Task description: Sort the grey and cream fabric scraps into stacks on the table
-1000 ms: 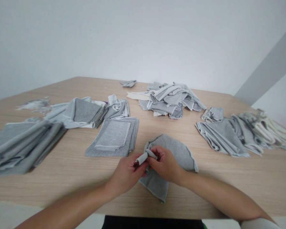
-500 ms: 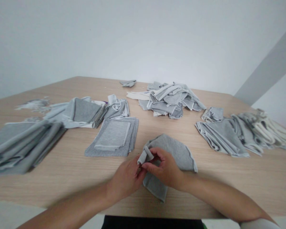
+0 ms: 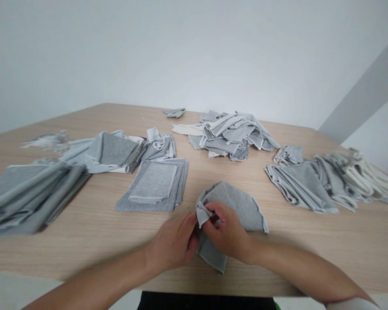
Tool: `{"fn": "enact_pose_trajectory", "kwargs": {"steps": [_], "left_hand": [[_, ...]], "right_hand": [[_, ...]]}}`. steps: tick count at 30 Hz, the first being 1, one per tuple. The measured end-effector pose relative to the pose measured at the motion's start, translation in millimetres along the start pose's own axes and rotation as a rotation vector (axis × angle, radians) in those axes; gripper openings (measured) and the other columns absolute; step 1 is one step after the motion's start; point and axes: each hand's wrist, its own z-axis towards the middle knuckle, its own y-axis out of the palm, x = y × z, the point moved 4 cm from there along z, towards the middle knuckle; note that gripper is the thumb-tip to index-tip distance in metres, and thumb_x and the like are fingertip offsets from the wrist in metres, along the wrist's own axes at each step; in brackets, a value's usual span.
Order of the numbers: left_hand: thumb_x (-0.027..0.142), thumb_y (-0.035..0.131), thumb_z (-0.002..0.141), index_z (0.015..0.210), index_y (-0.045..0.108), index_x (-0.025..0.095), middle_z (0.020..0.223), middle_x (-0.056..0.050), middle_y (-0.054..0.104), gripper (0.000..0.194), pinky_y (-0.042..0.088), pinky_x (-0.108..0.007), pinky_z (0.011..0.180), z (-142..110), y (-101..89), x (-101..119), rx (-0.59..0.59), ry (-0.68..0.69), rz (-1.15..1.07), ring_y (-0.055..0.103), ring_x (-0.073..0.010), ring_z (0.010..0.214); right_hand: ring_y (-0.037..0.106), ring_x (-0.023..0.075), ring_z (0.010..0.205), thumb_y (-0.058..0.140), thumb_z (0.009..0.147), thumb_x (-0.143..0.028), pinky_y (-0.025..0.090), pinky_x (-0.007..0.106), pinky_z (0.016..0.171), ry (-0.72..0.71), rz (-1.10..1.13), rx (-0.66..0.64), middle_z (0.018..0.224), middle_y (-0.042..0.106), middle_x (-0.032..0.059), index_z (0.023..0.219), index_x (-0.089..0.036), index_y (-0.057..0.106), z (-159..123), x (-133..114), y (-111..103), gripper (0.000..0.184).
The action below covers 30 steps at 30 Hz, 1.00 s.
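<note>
OK, R hand (image 3: pixel 226 232) pinching gry cloth (image 3: pixel 241 203); L hand (image 3: pixel 173 242) half-curled at its edge, grip unclear.

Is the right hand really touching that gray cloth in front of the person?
Touching. The head view shows the right hand with its fingers on the gray cloth, gripping its bunched-up part.

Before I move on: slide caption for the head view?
Left hand and right hand at grey cloth, flat stack to the left, jumbled pile behind.
</note>
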Motion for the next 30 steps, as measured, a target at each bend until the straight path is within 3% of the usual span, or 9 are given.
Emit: {"fn": "enact_pose_trajectory", "kwargs": {"steps": [5,10,13,19,24,30], "left_hand": [[0.007,0.041,0.079,0.088,0.054,0.020,0.076,-0.004,0.062,0.021,0.046,-0.030,0.062,8,-12.8,-8,0.079,-0.056,0.019,0.062,-0.0207,0.071],[0.007,0.039,0.086,0.102,0.057,0.018,0.096,-0.008,0.065,0.027,0.050,-0.031,0.078,22,-24.7,-19,0.175,-0.034,-0.153,0.063,-0.0194,0.092],[0.007,0.038,0.087,0.101,0.060,0.018,0.105,-0.009,0.065,0.028,0.049,-0.031,0.085,29,-25.0,-21,0.083,0.090,-0.277,0.061,-0.0189,0.101],[0.006,0.040,0.079,0.090,0.062,0.018,0.098,-0.008,0.067,0.028,0.044,-0.034,0.081,39,-26.8,-21,-0.191,0.278,-0.311,0.059,-0.0199,0.089],[0.012,0.055,0.072,0.077,0.064,0.021,0.086,-0.004,0.062,0.014,0.044,-0.031,0.074,37,-19.4,-17,-0.451,0.224,-0.021,0.057,-0.0213,0.086],[0.026,0.066,0.067,0.079,0.067,0.022,0.093,-0.006,0.061,0.012,0.048,-0.036,0.077,32,-10.6,-12,-0.533,0.147,0.217,0.058,-0.0253,0.092]], "right_hand": [[0.053,0.0137,0.067,0.054,0.078,-0.015,0.041,0.027,0.063,-0.047,-0.026,-0.005,0.075,0.058,-0.0005,0.085,-0.022,0.056,-3,-2,0,0.010],[0.053,0.0150,0.067,0.053,0.069,-0.011,0.041,0.027,0.062,-0.139,-0.084,-0.022,0.073,0.056,0.0005,0.080,-0.023,0.050,-6,-11,0,0.016],[0.053,0.0152,0.067,0.052,0.067,-0.011,0.042,0.027,0.062,-0.199,-0.080,-0.018,0.075,0.057,0.0011,0.083,-0.023,0.050,-8,-14,1,0.020],[0.051,0.0135,0.060,0.049,0.062,-0.011,0.039,0.024,0.055,-0.270,-0.032,-0.014,0.068,0.054,-0.0006,0.080,-0.022,0.049,-10,-16,3,0.022],[0.048,0.0121,0.056,0.050,0.067,-0.011,0.036,0.024,0.052,-0.224,-0.045,-0.009,0.065,0.052,-0.0017,0.076,-0.022,0.047,-10,-20,3,0.015],[0.046,0.0116,0.053,0.051,0.068,-0.010,0.034,0.024,0.049,-0.217,-0.048,0.003,0.061,0.050,-0.0032,0.073,-0.024,0.045,-11,-23,1,0.016]]}}
